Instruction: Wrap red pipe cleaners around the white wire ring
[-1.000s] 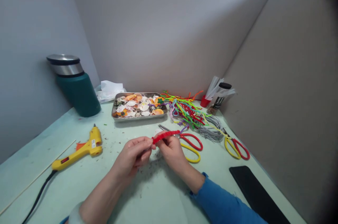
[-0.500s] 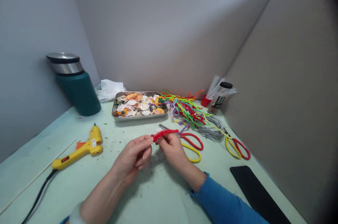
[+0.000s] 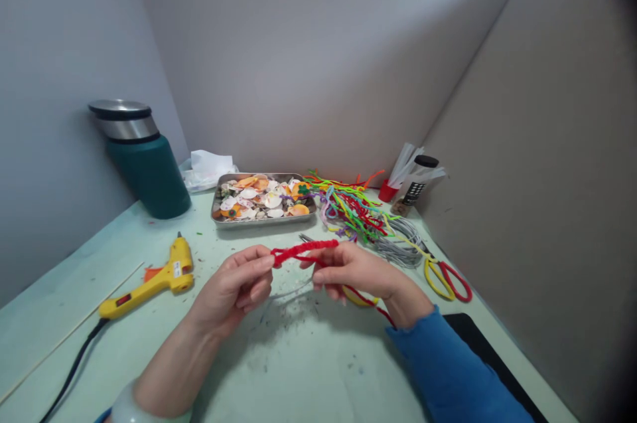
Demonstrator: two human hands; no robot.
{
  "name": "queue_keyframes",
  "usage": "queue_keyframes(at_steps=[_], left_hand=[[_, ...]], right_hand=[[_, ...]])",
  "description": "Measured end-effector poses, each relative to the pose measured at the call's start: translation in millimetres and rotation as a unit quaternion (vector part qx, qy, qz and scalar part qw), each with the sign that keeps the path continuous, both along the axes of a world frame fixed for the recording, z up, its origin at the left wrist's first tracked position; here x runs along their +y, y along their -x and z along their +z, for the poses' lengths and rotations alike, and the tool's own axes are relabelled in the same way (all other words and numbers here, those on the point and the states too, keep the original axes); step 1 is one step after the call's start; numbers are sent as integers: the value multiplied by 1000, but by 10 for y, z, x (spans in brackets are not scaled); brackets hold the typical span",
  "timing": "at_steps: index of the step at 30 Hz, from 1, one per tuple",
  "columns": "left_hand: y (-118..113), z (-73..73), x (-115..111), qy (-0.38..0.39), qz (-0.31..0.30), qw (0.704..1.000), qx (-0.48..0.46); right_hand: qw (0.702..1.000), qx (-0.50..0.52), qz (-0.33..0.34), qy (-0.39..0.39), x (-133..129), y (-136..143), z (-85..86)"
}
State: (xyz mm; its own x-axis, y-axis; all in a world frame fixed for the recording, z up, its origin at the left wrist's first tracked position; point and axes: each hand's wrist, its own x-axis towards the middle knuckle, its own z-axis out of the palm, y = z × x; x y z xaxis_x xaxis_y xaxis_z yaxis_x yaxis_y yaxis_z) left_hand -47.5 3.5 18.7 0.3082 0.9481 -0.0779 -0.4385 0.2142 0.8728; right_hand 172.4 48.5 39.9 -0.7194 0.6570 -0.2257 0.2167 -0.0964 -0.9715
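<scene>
Between my hands, above the middle of the table, is a red pipe cleaner (image 3: pixel 304 248), thick and coiled along its upper stretch. My left hand (image 3: pixel 243 280) pinches its left end between thumb and fingertips. With thumb and fingers closed, my right hand (image 3: pixel 355 271) grips the right side. A loose red length runs out below that hand towards the blue sleeve. A thin grey wire hangs in an arc between the hands. Behind and under my right hand lie scissors, mostly hidden, with a yellow handle loop (image 3: pixel 359 298) showing.
A metal tray (image 3: pixel 263 225) of shells stands behind, beside a heap of colourful pipe cleaners (image 3: pixel 355 207) and a grey wire coil (image 3: pixel 401 244). A yellow glue gun (image 3: pixel 149 283) and green bottle (image 3: pixel 149 177) are at left. More scissors (image 3: pixel 448 279) lie at right.
My right hand has moved right, away from the left, turning over. A loose red length now shows between and below the hands. My left hand has shifted slightly left, still pinching the end.
</scene>
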Motion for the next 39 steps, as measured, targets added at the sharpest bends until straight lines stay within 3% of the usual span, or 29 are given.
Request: queue_keyframes(at_steps=[4, 8, 12, 15, 18, 21, 23, 25, 30, 33, 36, 39], left_hand=[[27, 3, -13, 3, -41, 999, 34], [-3, 23, -34, -3, -66, 991, 115], [-56, 59, -39, -39, -25, 973, 226], [-83, 73, -31, -63, 55, 964, 251], [-102, 75, -27, -88, 142, 949, 268], [-116, 72, -39, -130, 189, 925, 303], [-126, 65, -58, -171, 199, 904, 339], [-140, 54, -81, -220, 192, 879, 376], [-179, -4, -119, -334, 147, 817, 446], [-188, -38, -114, -356, 142, 797, 466], [-190, -38, -103, -334, 163, 804, 463], [-186, -13, -89, -279, 172, 839, 434]], right_hand=[[998, -24, -44, -36, 94, -196, 58], [990, -6, -120, -71, 170, -231, 13], [965, 40, -234, -109, 181, -147, 19], [945, 104, -279, -134, 102, -96, 118], [950, 143, -248, -122, -34, -111, 240], [987, 128, -85, -53, -146, -166, 311], [992, 120, 31, 7, -159, -187, 308], [988, 121, 79, 55, -120, -178, 260], [989, 94, 23, 113, 6, -32, 56], [996, 54, -28, 67, -31, 95, -32], [998, 38, -44, 13, -121, 217, -63], [996, 24, -66, -52, -187, 306, -55]])
